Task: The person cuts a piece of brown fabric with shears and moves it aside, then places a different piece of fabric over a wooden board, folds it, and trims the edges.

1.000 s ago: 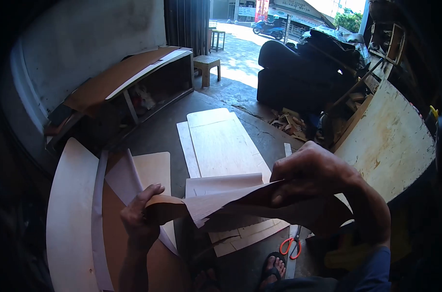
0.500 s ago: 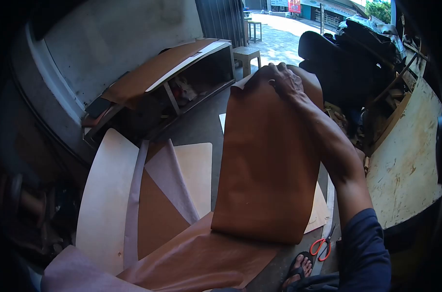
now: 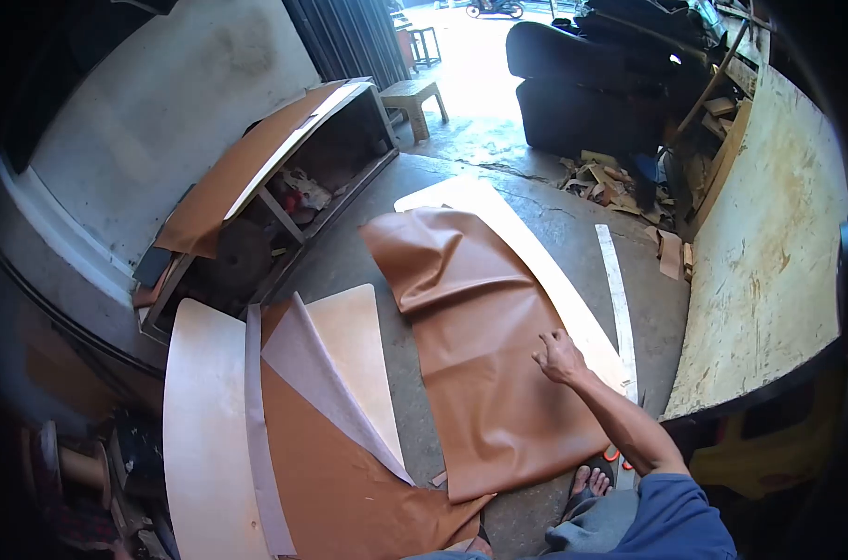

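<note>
My right hand (image 3: 559,357) is over the right side of a brown leather-like sheet (image 3: 480,341), its fingers loosely bent and apart with nothing between them. The sheet lies wrinkled over a long pale board (image 3: 536,257), whose right edge shows. To the left, a second brown sheet (image 3: 326,467) with a folded-over mauve underside (image 3: 326,373) rests on other pale boards (image 3: 204,420). Scissors with orange handles (image 3: 612,455) are partly hidden beside my foot. My left hand is out of view.
A long white strip (image 3: 616,289) lies on the floor right of the board. An open-fronted cabinet (image 3: 279,205) stands along the left wall, and a stool (image 3: 414,98) near the doorway. Scraps (image 3: 610,182) are heaped before a dark sofa (image 3: 582,103). A stained panel (image 3: 769,252) leans at right.
The raised brown sheet has come down flat over the board. My right hand has let go of it and moved back toward me. The view has shifted, showing more floor.
</note>
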`<state>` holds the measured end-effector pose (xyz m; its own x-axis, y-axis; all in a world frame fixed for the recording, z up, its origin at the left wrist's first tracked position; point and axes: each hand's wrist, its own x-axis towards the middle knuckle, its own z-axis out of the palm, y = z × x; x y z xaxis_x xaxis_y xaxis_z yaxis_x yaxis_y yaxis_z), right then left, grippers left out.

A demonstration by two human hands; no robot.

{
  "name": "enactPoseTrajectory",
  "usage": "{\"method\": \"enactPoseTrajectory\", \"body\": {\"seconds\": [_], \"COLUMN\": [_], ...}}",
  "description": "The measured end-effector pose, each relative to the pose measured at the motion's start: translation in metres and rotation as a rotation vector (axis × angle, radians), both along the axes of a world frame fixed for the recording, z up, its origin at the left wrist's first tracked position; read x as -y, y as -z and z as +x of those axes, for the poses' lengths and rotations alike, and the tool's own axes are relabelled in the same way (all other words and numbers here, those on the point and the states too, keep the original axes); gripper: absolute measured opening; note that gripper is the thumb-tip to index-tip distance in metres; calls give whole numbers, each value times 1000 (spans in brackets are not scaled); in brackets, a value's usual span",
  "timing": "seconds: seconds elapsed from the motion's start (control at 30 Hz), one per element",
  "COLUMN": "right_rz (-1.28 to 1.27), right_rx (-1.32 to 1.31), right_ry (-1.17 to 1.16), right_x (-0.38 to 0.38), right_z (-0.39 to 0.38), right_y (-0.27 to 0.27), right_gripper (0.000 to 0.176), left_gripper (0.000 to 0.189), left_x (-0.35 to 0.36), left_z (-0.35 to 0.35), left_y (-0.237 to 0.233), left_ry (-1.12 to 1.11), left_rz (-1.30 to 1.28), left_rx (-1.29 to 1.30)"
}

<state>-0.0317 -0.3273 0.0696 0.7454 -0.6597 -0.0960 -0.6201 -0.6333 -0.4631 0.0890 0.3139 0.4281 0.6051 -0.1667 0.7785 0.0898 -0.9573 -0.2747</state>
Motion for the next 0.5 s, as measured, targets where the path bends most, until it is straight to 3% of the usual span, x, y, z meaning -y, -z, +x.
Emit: {"method": "enactPoseTrajectory", "body": {"seconds": [0.03, 0.07, 0.13, 0.17, 0.2, 0.23, 0.27, 0.37, 0.43, 0.5], "right_rz": [11, 25, 34, -5, -50, -53, -57, -27, 324, 214], "right_rx": [-27, -57, -81, -67, -53, -47, -45, 10, -72, -156], "right_ry": [148, 294, 417, 417, 416, 390, 360, 415, 458, 352], "right_x": [-3, -11, -23, -35, -45, -53, -57, -65, -70, -75], "right_z": [-16, -32, -66, -83, -99, -115, -131, -162, -174, -187], "right_y": [13, 21, 42, 44, 39, 39, 43, 58, 41, 54], "right_gripper": [57, 61, 68, 69, 70, 69, 69, 66, 51, 45], "left_gripper": [41, 41, 45, 53, 57, 67, 76, 70, 59, 55], "left_x": [36, 83, 200, 217, 247, 274, 289, 303, 302, 296], "left_z": [21, 43, 29, 27, 11, -8, -29, -49, -57, -57], "left_y": [53, 129, 214, 303, 349, 368, 388, 396, 395, 406], "left_ry": [195, 519, 550, 623, 475, 408, 410, 393, 377, 285], "left_rz": [-106, -342, -688, -943, -981, -645, -475, -513, -545, -545], "left_rx": [-232, -382, -1130, -1339, -1551, -1550, -1507, -1514, -1460, -1570]}}
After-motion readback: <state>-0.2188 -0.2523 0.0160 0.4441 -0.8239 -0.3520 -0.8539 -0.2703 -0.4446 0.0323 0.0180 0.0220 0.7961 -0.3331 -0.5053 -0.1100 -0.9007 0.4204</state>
